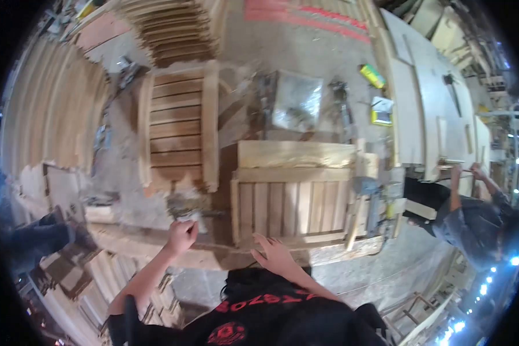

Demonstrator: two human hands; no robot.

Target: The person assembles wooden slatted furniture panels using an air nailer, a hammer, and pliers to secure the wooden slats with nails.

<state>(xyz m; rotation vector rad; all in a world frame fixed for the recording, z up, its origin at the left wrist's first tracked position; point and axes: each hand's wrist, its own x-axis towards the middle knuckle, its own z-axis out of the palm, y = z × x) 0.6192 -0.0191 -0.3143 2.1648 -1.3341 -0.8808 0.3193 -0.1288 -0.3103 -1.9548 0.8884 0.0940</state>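
Observation:
A slatted wooden panel [261,210] in a pale frame lies on the workbench [328,248] right in front of me. At its front edge is my right hand [275,258], fingers spread and holding nothing, fingertips by the lower left corner. My left hand [183,237] is closed over the bench's front edge, left of the panel; I cannot tell what, if anything, is in its curled fingers. Just beyond that hand lies a small whitish metallic item [189,214]. Along the panel's far side runs a wide pale board [297,154]. A blue-grey tool [365,186] sits at its right end.
Another slatted panel [176,118] lies farther left, near stacked wood strips [49,109]. A clear plastic bag [298,98], a yellow-green bottle [372,76] and a yellow-white box [381,111] are on the bench. One person [481,222] works at right; another person's leg [37,242] shows left.

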